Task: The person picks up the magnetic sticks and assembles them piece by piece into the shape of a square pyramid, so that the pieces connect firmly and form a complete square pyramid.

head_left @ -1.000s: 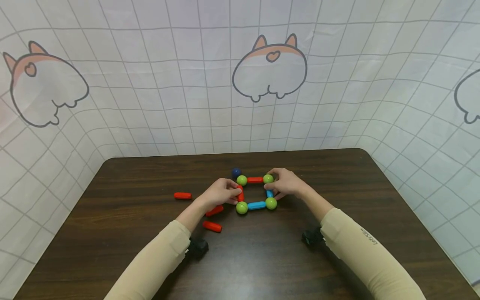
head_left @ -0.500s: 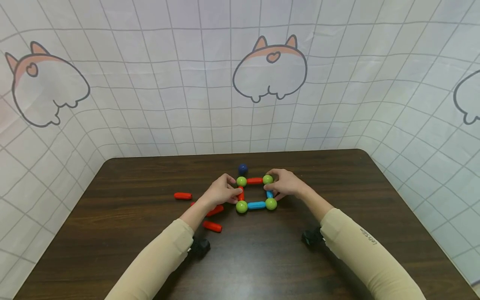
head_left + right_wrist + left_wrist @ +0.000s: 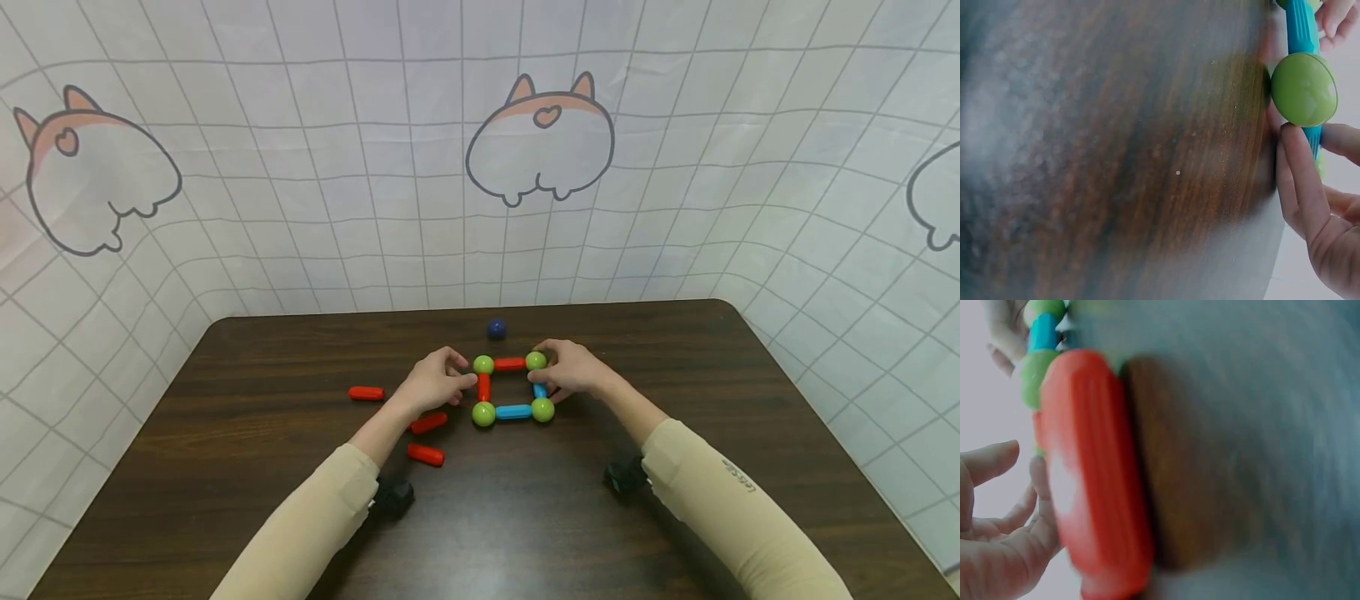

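Observation:
A square frame of toy rods and green balls lies on the table. Its back red rod (image 3: 510,364) and left red rod (image 3: 484,387) meet at a green ball (image 3: 483,364); the front blue rod (image 3: 514,412) joins two more. My left hand (image 3: 437,381) is just left of the left red rod, thumb and fingers spread apart and holding nothing. At the right side, my right hand (image 3: 572,367) holds the right blue rod (image 3: 540,390) between thumb and fingers, its index finger by the far-right green ball (image 3: 536,360). That hand partly hides the rod.
A dark blue ball (image 3: 497,329) sits alone behind the frame. Loose red rods lie to the left, including a far one (image 3: 367,392), a middle one (image 3: 429,422) and a near one (image 3: 426,454). The dark wooden table (image 3: 510,517) ends at a white grid-patterned curtain (image 3: 360,167).
My left hand has let go of the left red rod and drawn slightly left. The dark blue ball has rolled back and right, away from the frame. My right hand has hardly moved.

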Action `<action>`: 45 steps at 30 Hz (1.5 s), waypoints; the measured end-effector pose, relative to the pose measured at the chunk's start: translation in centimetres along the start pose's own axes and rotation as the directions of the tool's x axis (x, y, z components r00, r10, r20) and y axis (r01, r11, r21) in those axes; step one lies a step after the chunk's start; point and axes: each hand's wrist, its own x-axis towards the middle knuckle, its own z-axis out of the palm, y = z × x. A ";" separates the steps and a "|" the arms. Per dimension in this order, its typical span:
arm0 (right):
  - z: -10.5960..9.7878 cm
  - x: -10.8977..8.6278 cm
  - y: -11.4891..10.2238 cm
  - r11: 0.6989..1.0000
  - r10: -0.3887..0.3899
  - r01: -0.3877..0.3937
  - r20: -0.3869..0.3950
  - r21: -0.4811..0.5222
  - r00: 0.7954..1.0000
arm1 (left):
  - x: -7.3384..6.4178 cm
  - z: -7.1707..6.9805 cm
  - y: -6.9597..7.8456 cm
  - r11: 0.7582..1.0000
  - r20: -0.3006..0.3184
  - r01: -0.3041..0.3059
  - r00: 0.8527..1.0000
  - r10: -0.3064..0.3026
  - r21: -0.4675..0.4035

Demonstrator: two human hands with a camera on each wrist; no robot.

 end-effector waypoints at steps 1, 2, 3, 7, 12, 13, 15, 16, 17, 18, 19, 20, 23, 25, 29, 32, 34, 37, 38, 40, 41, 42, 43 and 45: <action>0.0 -0.1 0.0 1.000 0.000 0.000 -0.001 0.003 1.000 | -0.2 -0.4 0.0 0.998 -0.007 -0.013 1.000 0.014 0.054; 0.0 -0.1 0.0 1.000 0.000 0.000 -0.002 0.006 1.000 | -0.5 -0.7 0.0 0.994 -0.013 -0.025 1.000 0.026 0.108; 0.0 -0.2 0.0 1.000 0.001 -0.001 -0.003 0.009 1.000 | -0.7 -1.1 -0.1 0.988 -0.010 -0.035 0.999 0.036 0.151; 0.0 -0.6 -0.2 1.000 0.011 -0.011 -0.005 0.009 1.000 | -1.7 -2.6 -0.2 0.950 0.035 -0.059 0.998 0.051 0.306; 0.0 -1.1 -0.5 1.000 0.005 -0.005 0.007 0.007 1.000 | -3.1 -3.7 -0.4 0.903 0.100 -0.051 0.995 0.009 0.426; 0.0 -1.2 -0.5 1.000 -0.001 0.001 0.010 0.006 1.000 | -3.3 -3.9 -0.5 0.896 0.108 -0.052 0.994 0.004 0.442; -0.1 -1.2 -0.5 1.000 -0.006 0.006 0.016 0.009 1.000 | -3.6 -4.1 -0.7 0.882 0.118 -0.055 0.993 -0.001 0.468; -0.1 -1.2 -0.5 1.000 -0.008 0.008 0.017 0.009 1.000 | -3.8 -4.1 -0.7 0.880 0.124 -0.058 0.992 -0.002 0.472; -0.1 -1.2 -0.5 1.000 -0.011 0.010 0.020 0.008 1.000 | -3.9 -4.2 -0.8 0.880 0.130 -0.059 0.991 -0.003 0.472; -0.1 -1.2 -0.4 1.000 -0.012 0.012 0.021 0.009 1.000 | -4.0 -4.3 -0.9 0.881 0.135 -0.062 0.991 -0.003 0.469; -0.1 -1.2 -0.4 1.000 -0.012 0.012 0.021 0.010 1.000 | -4.1 -4.3 -0.9 0.883 0.137 -0.063 0.991 -0.001 0.465; -0.1 -1.2 -0.4 1.000 -0.012 0.012 0.021 0.010 1.000 | -4.2 -4.3 -1.0 0.886 0.139 -0.064 0.990 0.000 0.459; -0.1 -1.2 -0.4 1.000 -0.011 0.011 0.023 0.009 1.000 | -4.2 -4.4 -1.1 0.895 0.147 -0.072 0.989 0.008 0.439; -0.1 -1.2 -0.4 1.000 -0.009 0.009 0.022 0.009 1.000 | -4.2 -4.5 -1.2 0.901 0.154 -0.080 0.988 0.014 0.427; -0.1 -1.2 -0.3 1.000 -0.007 0.007 0.021 0.002 1.000 | -4.1 -4.6 -1.5 0.902 0.168 -0.105 0.985 0.037 0.418; 0.0 -1.3 -0.3 1.000 -0.006 0.006 0.017 -0.005 1.000 | -4.0 -4.7 -1.7 0.897 0.168 -0.119 0.984 0.051 0.426; 0.0 -1.3 -0.3 1.000 -0.003 0.004 0.014 -0.006 1.000 | -3.9 -4.7 -1.8 0.895 0.168 -0.125 0.984 0.057 0.428; 0.0 -1.3 -0.2 1.000 -0.005 0.005 0.014 -0.006 1.000 | -3.8 -4.7 -1.9 0.887 0.169 -0.139 0.983 0.070 0.440; 0.0 -1.3 -0.2 1.000 -0.005 0.005 0.013 -0.006 1.000 | -3.8 -4.8 -1.9 0.885 0.170 -0.144 0.983 0.074 0.442; 0.0 -1.3 -0.2 1.000 -0.005 0.006 0.012 -0.005 1.000 | -3.8 -4.8 -2.0 0.877 0.171 -0.157 0.981 0.087 0.454; 0.0 -1.3 -0.2 1.000 -0.006 0.006 0.013 -0.005 1.000 | -3.8 -4.8 -2.0 0.872 0.170 -0.163 0.981 0.094 0.462; 0.0 -1.3 -0.2 1.000 -0.007 0.007 0.013 -0.005 1.000 | -3.8 -4.8 -1.9 0.867 0.170 -0.170 0.980 0.101 0.468; 0.0 -1.3 -0.2 1.000 -0.007 0.007 0.014 -0.005 1.000 | -3.8 -4.8 -1.9 0.862 0.170 -0.179 0.979 0.109 0.475; 0.0 -1.3 -0.2 1.000 -0.007 0.007 0.015 -0.002 1.000 | -3.9 -4.8 -1.8 0.853 0.168 -0.192 0.978 0.125 0.486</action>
